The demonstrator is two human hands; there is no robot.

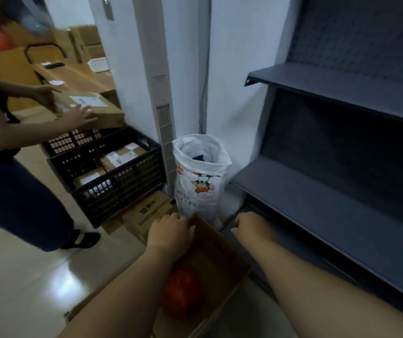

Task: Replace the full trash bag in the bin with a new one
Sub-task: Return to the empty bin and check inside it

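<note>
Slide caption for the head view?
Head view: left hand on an open cardboard box, right hand free, white printed bag beside grey shelving.

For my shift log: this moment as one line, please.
white printed plastic trash bag: upright, untouched | left hand: on rim of open brown cardboard box | right hand: empty, short of bag

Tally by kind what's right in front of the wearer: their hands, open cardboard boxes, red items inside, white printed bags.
Hands: 2, left hand, right hand
Open cardboard box: 1
Red item inside it: 1
White printed bag: 1
Total: 5
</note>
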